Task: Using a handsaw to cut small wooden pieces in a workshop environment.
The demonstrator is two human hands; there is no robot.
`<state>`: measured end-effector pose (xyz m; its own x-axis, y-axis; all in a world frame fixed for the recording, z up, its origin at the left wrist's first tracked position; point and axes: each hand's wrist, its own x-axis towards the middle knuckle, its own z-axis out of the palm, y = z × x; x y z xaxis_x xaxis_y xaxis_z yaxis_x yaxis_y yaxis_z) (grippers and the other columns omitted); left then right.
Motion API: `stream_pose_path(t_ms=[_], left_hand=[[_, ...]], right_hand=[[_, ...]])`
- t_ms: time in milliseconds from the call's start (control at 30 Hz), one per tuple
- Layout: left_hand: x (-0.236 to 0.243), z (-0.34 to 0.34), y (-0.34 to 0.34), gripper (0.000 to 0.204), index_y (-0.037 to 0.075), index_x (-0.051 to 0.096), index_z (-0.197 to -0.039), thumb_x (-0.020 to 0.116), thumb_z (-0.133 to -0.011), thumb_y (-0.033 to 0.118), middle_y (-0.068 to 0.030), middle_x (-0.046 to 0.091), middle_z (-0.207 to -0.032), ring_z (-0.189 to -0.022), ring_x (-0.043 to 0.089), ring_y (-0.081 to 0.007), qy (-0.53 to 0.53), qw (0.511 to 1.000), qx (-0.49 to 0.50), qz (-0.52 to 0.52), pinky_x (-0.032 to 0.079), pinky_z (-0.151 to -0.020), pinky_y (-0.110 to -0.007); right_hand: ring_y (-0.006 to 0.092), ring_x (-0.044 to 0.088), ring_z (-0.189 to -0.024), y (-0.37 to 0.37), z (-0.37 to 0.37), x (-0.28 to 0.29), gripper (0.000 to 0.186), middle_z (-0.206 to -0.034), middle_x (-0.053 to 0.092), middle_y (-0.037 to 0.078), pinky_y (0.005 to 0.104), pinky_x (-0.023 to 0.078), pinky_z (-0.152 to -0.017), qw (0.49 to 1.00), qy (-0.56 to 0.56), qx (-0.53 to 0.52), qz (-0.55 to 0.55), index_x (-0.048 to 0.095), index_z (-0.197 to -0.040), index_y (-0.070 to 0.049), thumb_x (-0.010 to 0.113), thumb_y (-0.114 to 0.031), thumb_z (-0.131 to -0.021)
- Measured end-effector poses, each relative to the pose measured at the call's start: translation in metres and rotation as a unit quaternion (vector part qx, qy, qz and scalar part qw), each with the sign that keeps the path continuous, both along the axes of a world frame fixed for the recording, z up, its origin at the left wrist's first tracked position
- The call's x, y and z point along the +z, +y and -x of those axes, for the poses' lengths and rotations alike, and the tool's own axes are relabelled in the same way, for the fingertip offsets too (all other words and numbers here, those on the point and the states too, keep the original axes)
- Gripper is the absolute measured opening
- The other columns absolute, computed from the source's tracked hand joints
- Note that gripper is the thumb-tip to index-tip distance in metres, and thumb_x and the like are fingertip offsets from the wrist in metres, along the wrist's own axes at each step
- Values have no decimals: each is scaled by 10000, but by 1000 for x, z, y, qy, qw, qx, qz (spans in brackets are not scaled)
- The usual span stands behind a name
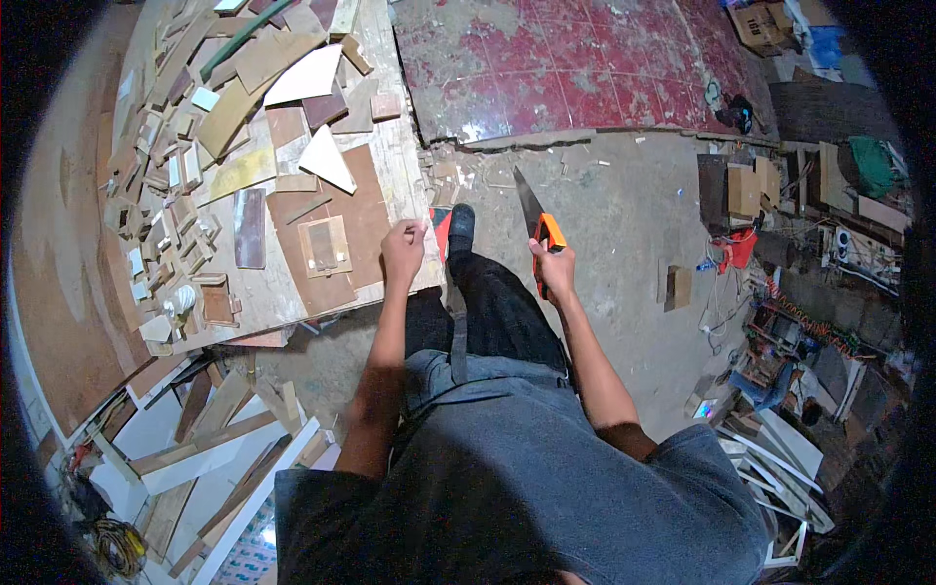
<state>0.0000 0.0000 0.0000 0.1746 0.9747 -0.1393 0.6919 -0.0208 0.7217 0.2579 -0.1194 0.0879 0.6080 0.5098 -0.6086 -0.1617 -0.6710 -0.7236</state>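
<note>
Head view shows the handsaw [537, 232] at frame centre, right of the tabletop [395, 166] edge, its dark blade pointing up over the floor. The right hand [556, 268] is closed around its orange handle. The left hand [402, 251], fingers curled, rests on the tabletop corner, well apart from the saw.

Red tiled floor [585, 68] – cardboard boxes [753, 185] – coiled yellow cord [119, 546].

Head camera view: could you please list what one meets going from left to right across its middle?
Stacked wood offcuts → brown board with a small framed panel → left hand at the workbench edge → right hand gripping the orange-handled handsaw → small wooden block → red object.
</note>
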Motion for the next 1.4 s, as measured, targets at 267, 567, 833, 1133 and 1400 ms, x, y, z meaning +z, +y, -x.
stream_pose_path(t_ms=[267,567,833,1133,1400], left_hand=[[146,55,-38,232,-95,645,-1085,597,-959,94,-151,703,-943,-813,694,-171,-450,841,78,290,590,-670,-288],[235,107,-63,205,-84,677,-1076,662,-885,-13,-131,702,-1023,-887,683,-164,-430,883,-13,186,577,-777,-282],[246,119,-77,164,-4,739,-878,756,-735,-84,-116,708,-993,-899,681,-157,-357,933,-36,21,559,-782,-264],[245,94,-77,158,-18,721,-858,727,-730,-110,-127,705,-994,-899,691,-171,-360,926,-110,13,581,-794,-281],[248,72,-71,151,-16,718,-887,728,-759,-96,-97,708,-970,-891,681,-140,-375,918,-118,53,566,-784,-245]], right_hand=[[67,401,-444,7,47,70,314,-581,455,-53,267,305,-409,998,-10,-16,-61,457,-703,-125,734,-125,-850],[52,412,-438,2,142,142,292,-563,483,-51,230,309,-416,985,36,16,-171,518,-698,-120,755,-191,-852],[24,463,-528,-17,180,154,203,-652,553,-72,211,351,-481,977,33,104,-183,641,-817,-65,772,-216,-854],[32,536,-661,-24,182,152,228,-769,624,-47,206,417,-592,964,90,126,-216,707,-938,-21,773,-224,-856],[39,528,-650,-26,165,149,262,-761,623,-47,209,410,-576,965,117,98,-212,713,-937,-15,728,-273,-899]])
